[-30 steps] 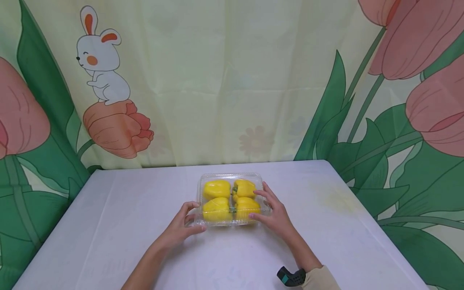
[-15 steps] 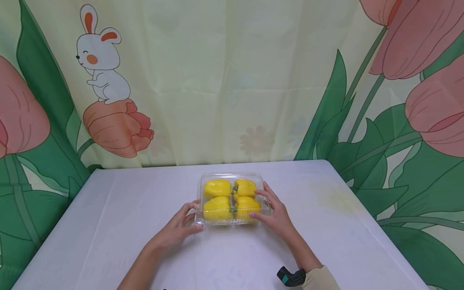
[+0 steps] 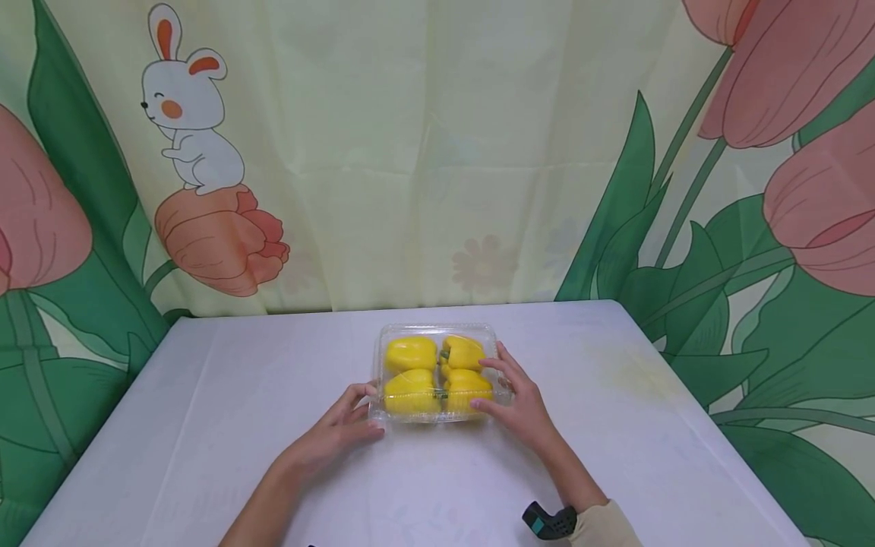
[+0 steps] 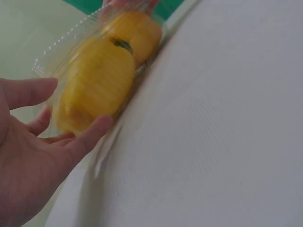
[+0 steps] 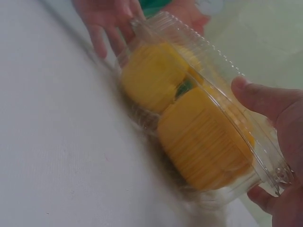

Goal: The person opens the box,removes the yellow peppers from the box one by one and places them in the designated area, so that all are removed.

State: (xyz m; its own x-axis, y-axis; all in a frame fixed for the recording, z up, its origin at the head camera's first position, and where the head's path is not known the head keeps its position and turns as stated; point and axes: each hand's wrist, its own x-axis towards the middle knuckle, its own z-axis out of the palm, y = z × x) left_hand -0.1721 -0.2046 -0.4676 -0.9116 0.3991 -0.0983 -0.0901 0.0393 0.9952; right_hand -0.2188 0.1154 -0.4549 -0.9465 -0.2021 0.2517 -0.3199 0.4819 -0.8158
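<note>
A clear plastic clamshell box (image 3: 437, 331) with its lid down holds several yellow bell peppers (image 3: 410, 392), with green stems between them. It is near the middle of the white table. My left hand (image 3: 331, 434) grips its left side, fingers bent about the near corner. In the left wrist view, the left hand (image 4: 35, 156) has its palm toward the camera and its fingers spread against the box. On the opposite side my right hand (image 3: 521, 403) holds the box. From the right wrist, the right hand (image 5: 289, 127) shows its thumb over the lid rim and fingers lower down.
The white-covered table (image 3: 225, 380) spreads around the box. Behind it hangs a curtain (image 3: 383, 152) printed with a rabbit and tulips. A black band (image 3: 549, 522) sits by the right sleeve.
The left hand has drawn slightly left and its thumb no longer overlaps the box's front edge. The right hand and box stay nearly still; the head view has tilted slightly.
</note>
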